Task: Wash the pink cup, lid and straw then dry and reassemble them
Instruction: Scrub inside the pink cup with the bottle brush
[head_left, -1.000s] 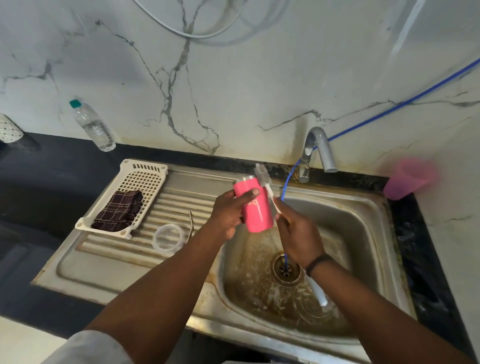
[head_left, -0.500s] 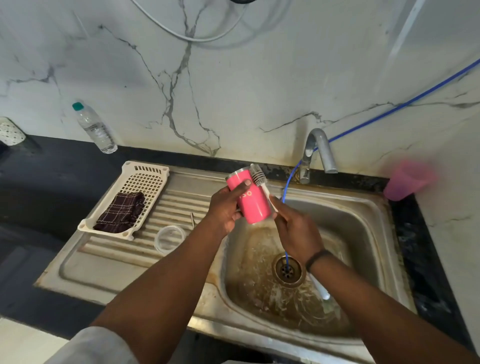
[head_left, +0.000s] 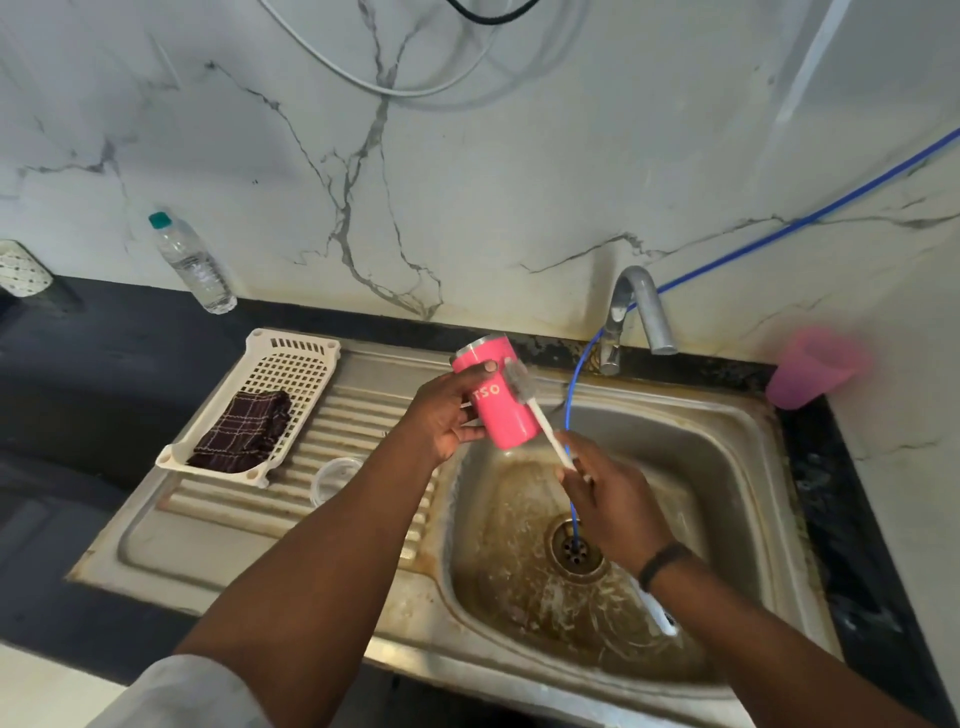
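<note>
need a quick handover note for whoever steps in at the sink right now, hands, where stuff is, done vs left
Left hand grips the pink cup, tilted over the sink.
Right hand holds the bottle brush, bristles against the cup's outside.
Clear lid lies on the drainboard; checked cloth sits in the white tray. Straw not clearly visible.
Done: cup scrubbing under way.
Left: rinsing, lid, straw, drying, reassembly.

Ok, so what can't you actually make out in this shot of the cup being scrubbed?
Head view only:
- Inside of the pink cup: mouth faces away.
- Brush head: motion-blurred.
- Lid: partly behind the left hand forearm.
- Pink tumbler at right: blurred.
- White object in the sink: partly behind the right hand wrist.
</note>
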